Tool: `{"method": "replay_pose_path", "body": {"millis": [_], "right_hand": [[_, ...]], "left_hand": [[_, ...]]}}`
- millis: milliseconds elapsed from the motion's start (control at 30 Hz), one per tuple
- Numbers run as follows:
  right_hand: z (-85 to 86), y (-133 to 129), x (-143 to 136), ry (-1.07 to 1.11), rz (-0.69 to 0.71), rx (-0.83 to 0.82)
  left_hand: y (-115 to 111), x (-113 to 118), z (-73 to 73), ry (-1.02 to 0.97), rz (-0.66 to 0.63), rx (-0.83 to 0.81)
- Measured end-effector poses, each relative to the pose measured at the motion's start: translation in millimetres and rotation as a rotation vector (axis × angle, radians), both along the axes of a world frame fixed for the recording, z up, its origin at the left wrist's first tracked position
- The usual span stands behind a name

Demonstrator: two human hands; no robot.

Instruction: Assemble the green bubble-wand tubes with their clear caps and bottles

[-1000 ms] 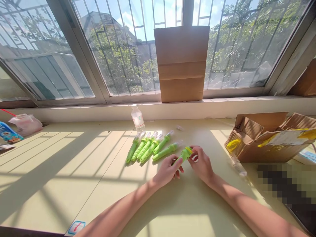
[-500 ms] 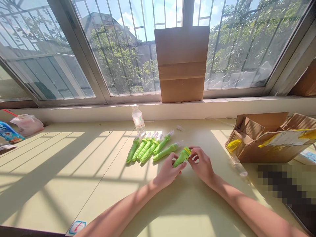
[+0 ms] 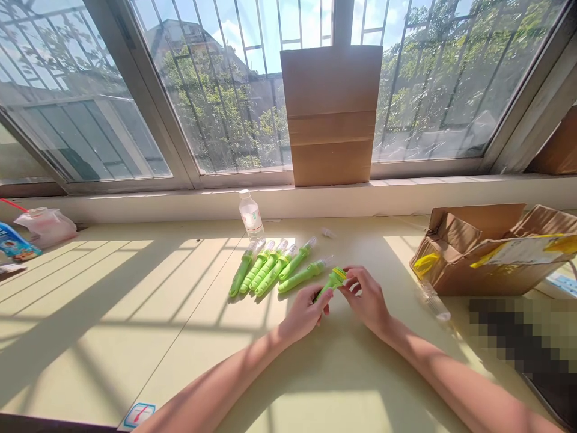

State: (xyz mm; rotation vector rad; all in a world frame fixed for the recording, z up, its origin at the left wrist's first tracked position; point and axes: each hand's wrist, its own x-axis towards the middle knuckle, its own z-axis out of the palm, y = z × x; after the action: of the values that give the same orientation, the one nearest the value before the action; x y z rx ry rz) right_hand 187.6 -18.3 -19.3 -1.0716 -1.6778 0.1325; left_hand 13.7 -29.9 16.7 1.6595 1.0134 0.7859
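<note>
My left hand (image 3: 303, 313) is closed round the narrow body of a green plastic tube-shaped piece (image 3: 336, 278) with yellow rings at its wide end. At that ringed end, the bent fingers of my right hand (image 3: 368, 299) pinch the rim; anything small between the fingertips is hidden. Just left of my hands lie several similar green tubes (image 3: 269, 278) with clear caps, side by side on the table (image 3: 198, 367). One green tube (image 3: 301, 278) lies closest to my left hand, at a flatter angle.
Behind the tubes stands a clear bottle (image 3: 250, 215). A small clear piece (image 3: 328, 232) lies farther back. On the right are an open cardboard box (image 3: 487, 270) and a clear plastic cup-like piece (image 3: 435, 302). A cardboard sheet (image 3: 332, 120) leans against the window.
My left hand has shifted its grip, and its fingers now cover more of the green body. The held piece has turned slightly; my right hand stays at the ringed end.
</note>
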Motion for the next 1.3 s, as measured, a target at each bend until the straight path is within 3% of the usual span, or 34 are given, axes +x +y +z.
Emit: {"method": "replay_pose_path", "body": {"millis": [267, 567, 1300], "right_hand": [[6.2, -2.4, 2.7, 0.013, 0.050, 0.064], [2.3, -1.5, 0.1, 0.021, 0.017, -0.005], [4.9, -2.7, 1.6, 0.009, 0.012, 0.131]], "left_hand": [[2.2, -2.2, 3.3, -0.034, -0.039, -0.119], [2.7, -2.3, 6.3, -0.065, -0.063, -0.172], [3.3, -3.2, 6.8, -0.069, -0.098, -0.182]]}}
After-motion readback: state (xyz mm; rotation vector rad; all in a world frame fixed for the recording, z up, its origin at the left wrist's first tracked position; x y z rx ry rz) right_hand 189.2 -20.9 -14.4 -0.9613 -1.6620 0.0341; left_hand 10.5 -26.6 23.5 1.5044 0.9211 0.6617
